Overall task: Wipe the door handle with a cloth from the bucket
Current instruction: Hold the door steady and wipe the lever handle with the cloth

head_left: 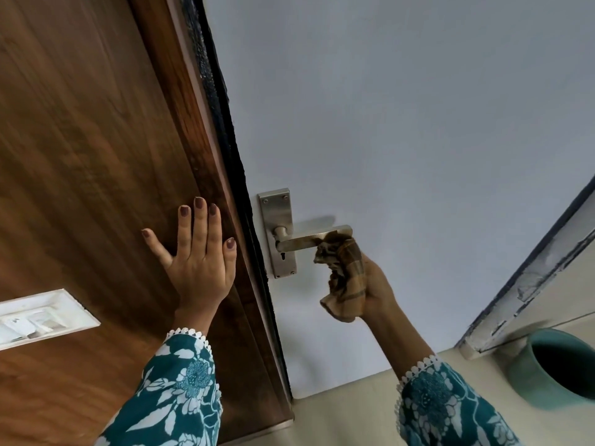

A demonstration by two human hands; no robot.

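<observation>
— Why was my left hand flat on the dark brown wooden door frame?

— Fingers spread, bracing me — so my right hand, fingers closed round the crumpled brown checked cloth, could press it against the brushed steel lever door handle's tip.

Place: looking like a home interior | Signs: a pale painted door sitting beside a wood-grain panel | a white switch plate showing on it | a teal bucket standing on beige floor tiles (plain domestic fittings).
</observation>
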